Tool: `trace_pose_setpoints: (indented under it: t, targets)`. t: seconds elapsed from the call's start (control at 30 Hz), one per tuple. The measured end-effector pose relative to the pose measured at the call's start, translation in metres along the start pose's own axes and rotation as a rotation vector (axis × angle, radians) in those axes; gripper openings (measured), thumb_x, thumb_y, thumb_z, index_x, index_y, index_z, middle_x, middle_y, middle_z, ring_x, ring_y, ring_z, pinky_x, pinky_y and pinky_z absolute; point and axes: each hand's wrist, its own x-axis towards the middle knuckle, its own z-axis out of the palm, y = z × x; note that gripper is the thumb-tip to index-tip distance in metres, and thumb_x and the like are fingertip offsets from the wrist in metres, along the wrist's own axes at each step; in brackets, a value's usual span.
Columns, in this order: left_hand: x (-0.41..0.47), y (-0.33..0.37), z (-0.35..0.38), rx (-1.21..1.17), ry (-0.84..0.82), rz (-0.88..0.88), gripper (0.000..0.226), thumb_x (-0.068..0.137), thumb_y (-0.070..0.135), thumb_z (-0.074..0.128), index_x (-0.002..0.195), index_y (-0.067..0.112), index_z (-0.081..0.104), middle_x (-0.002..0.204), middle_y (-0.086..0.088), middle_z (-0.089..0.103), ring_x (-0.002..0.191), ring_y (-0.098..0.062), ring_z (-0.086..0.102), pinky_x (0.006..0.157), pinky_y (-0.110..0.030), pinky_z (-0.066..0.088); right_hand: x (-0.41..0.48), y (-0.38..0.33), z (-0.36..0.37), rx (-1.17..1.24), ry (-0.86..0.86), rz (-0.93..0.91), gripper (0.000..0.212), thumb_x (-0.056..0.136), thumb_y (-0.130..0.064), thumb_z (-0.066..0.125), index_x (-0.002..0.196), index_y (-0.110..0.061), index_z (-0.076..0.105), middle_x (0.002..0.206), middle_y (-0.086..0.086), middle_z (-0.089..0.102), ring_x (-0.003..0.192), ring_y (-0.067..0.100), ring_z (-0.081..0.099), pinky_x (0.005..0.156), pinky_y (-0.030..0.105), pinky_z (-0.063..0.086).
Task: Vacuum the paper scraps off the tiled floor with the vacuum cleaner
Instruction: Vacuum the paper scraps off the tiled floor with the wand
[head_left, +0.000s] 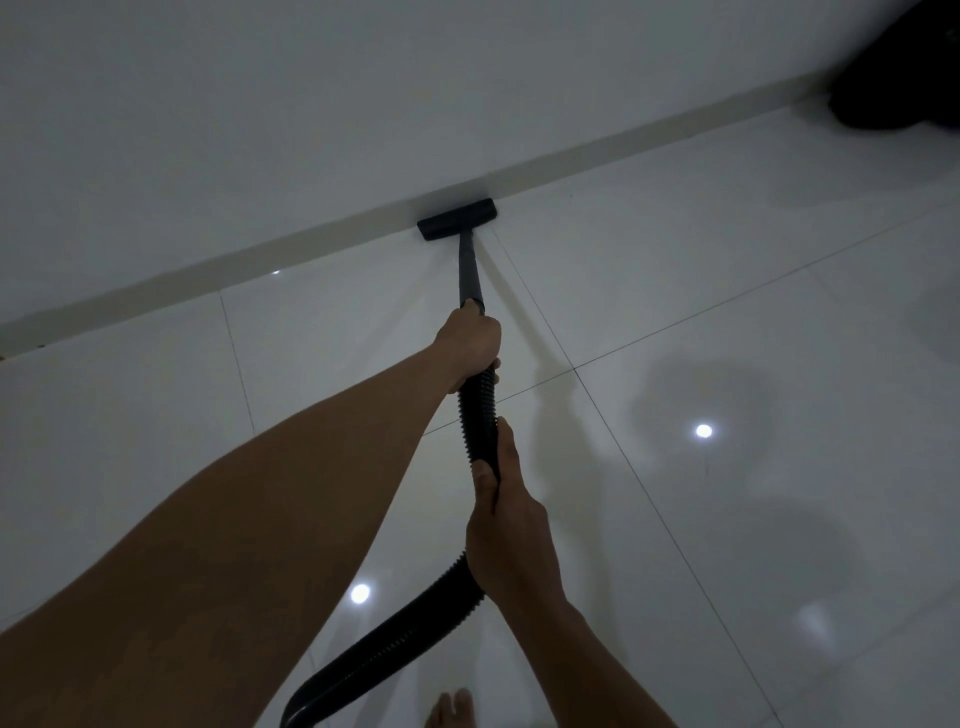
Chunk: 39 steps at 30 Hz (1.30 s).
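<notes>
A black vacuum floor head (457, 218) lies flat on the white tiled floor (701, 312), pressed against the skirting at the foot of the wall. Its black rigid tube (469, 270) runs back to my left hand (470, 345), which grips the tube where the ribbed hose starts. The black ribbed hose (478, 421) continues down to my right hand (506, 525), which grips it lower, then curves off to the bottom left. I see no paper scraps in this view.
A pale wall (260, 130) and skirting strip (311, 244) cross the view diagonally. A dark bulky object (898, 78) sits at the top right corner. Toes of a bare foot (449, 709) show at the bottom edge. Ceiling lights reflect in the glossy tiles.
</notes>
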Motion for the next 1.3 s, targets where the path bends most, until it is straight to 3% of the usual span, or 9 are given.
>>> trace_pose_setpoints:
  t: [0.37,0.6,0.87,1.03,1.3]
  targets:
    - [0.016,0.020,0.032,0.012,-0.042,0.009,0.050,0.097,0.007,0.041,0.145,0.015,0.033,0.088,-0.009,0.050,0.062,-0.016,0.054,0.045,-0.024,0.052,0.021,0.010,-0.023,-0.015,0.053,0.018,0.053,0.107,-0.044,0.024,0.155,-0.049,0.001,0.082,-0.005,0.061,0.066,0.013,0.064,0.059,0.031,0.056]
    - [0.012,0.017,0.046,0.037,-0.060,0.017,0.051,0.096,0.007,0.040,0.145,0.018,0.033,0.093,-0.008,0.050,0.066,-0.017,0.055,0.048,-0.026,0.052,0.016,0.019,-0.031,-0.030,0.062,0.025,0.054,0.107,-0.043,0.023,0.155,-0.047,0.001,0.084,-0.005,0.062,0.064,0.012,0.064,0.054,0.023,0.050]
    - [-0.007,0.009,0.060,0.026,-0.092,0.030,0.061,0.095,0.006,0.039,0.152,0.022,0.024,0.099,-0.009,0.050,0.067,-0.017,0.055,0.053,-0.030,0.054,-0.007,0.027,-0.045,-0.048,0.071,0.021,0.053,0.106,-0.044,0.023,0.155,-0.047,0.003,0.089,-0.008,0.062,0.064,0.009,0.063,0.056,0.024,0.052]
    - [-0.026,-0.002,0.076,0.020,-0.065,0.034,0.055,0.093,0.006,0.039,0.147,0.015,0.033,0.099,-0.009,0.052,0.068,-0.019,0.056,0.057,-0.032,0.056,-0.031,0.037,-0.055,-0.053,0.070,0.022,0.052,0.105,-0.046,0.021,0.153,-0.051,0.003,0.087,-0.010,0.062,0.064,0.010,0.064,0.058,0.028,0.055]
    - [-0.068,-0.028,0.097,0.023,-0.050,0.019,0.062,0.094,0.008,0.041,0.152,0.023,0.027,0.100,-0.010,0.052,0.069,-0.019,0.056,0.061,-0.034,0.056,-0.080,0.058,-0.072,-0.042,0.047,0.017,0.050,0.106,-0.045,0.023,0.153,-0.053,0.006,0.094,-0.014,0.061,0.067,0.008,0.063,0.060,0.025,0.051]
